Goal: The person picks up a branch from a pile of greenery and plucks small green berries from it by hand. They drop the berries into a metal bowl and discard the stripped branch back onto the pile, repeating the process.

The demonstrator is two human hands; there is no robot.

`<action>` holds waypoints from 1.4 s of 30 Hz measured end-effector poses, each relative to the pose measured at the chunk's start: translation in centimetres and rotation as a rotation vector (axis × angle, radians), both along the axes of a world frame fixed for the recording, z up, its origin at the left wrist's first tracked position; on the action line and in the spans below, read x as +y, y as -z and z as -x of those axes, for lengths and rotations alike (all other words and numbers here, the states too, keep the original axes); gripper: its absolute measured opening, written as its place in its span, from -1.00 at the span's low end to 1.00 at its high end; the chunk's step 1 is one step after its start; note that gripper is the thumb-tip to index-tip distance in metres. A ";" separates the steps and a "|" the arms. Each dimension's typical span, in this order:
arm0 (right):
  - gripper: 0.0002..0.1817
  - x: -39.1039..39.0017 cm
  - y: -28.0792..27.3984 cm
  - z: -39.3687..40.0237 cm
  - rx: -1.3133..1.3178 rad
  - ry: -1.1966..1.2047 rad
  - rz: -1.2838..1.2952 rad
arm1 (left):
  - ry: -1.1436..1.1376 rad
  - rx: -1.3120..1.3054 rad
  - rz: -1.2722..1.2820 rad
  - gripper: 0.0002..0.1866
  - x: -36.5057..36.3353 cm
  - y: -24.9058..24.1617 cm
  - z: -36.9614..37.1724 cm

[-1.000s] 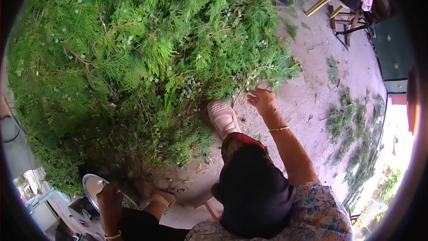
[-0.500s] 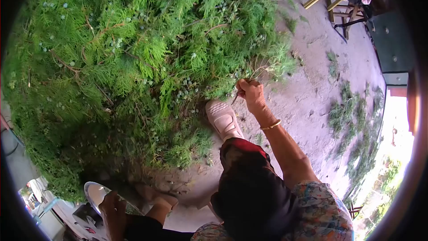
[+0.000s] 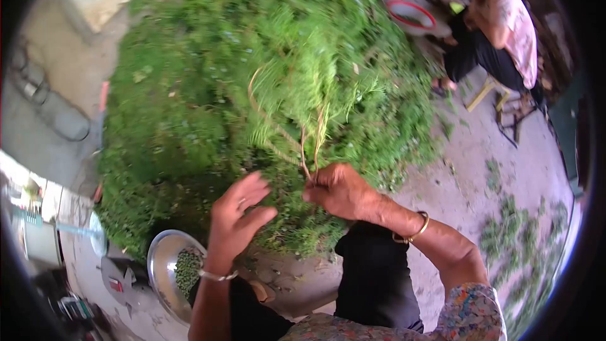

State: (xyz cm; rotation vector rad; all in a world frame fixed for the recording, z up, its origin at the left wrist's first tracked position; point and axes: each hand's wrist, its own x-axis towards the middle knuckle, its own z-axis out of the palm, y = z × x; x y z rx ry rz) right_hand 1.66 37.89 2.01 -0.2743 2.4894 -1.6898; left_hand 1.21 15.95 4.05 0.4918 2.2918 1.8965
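My right hand [image 3: 341, 191] pinches the bare stems of a leafy green branch [image 3: 319, 126], which points up over the pile and is blurred at its tips. To the left of it, my left hand [image 3: 243, 211] is raised with fingers apart and nothing in it. A large heap of green conifer cuttings [image 3: 183, 107] lies on the ground beyond both hands. Below and left of my left hand is a metal bowl [image 3: 162, 265] with small green cones [image 3: 188, 269] inside, partly hidden by my left forearm.
At the upper right a person in a pink top [image 3: 514, 25] sits on a low stool [image 3: 483, 93] near a red-rimmed basin [image 3: 392, 7]. Scattered sprigs [image 3: 514, 233] lie on the floor at right. A grey round object [image 3: 120, 284] stands left of the bowl.
The view has shifted, bringing the seated person and bowl further into sight. My right hand now holds a branch up above the heap. My left hand has come up from beside the bowl and opened.
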 end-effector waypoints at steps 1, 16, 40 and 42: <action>-0.79 -1.3 -0.7 -0.5 -0.012 -0.043 -0.111 | -0.003 -0.024 -0.137 -0.42 0.7 -0.7 0.1; -0.20 -8.7 -0.9 1.6 -0.462 -0.045 0.801 | -0.184 -0.294 -0.849 -0.69 -2.1 3.1 -1.0; -0.25 -7.7 0.0 2.2 -0.388 0.244 0.524 | -0.114 0.029 -0.737 -0.88 -6.8 -6.8 -5.0; -0.19 -7.2 -0.1 2.4 -0.354 0.166 0.310 | 0.735 0.115 -0.795 -0.86 -8.3 -11.0 -3.9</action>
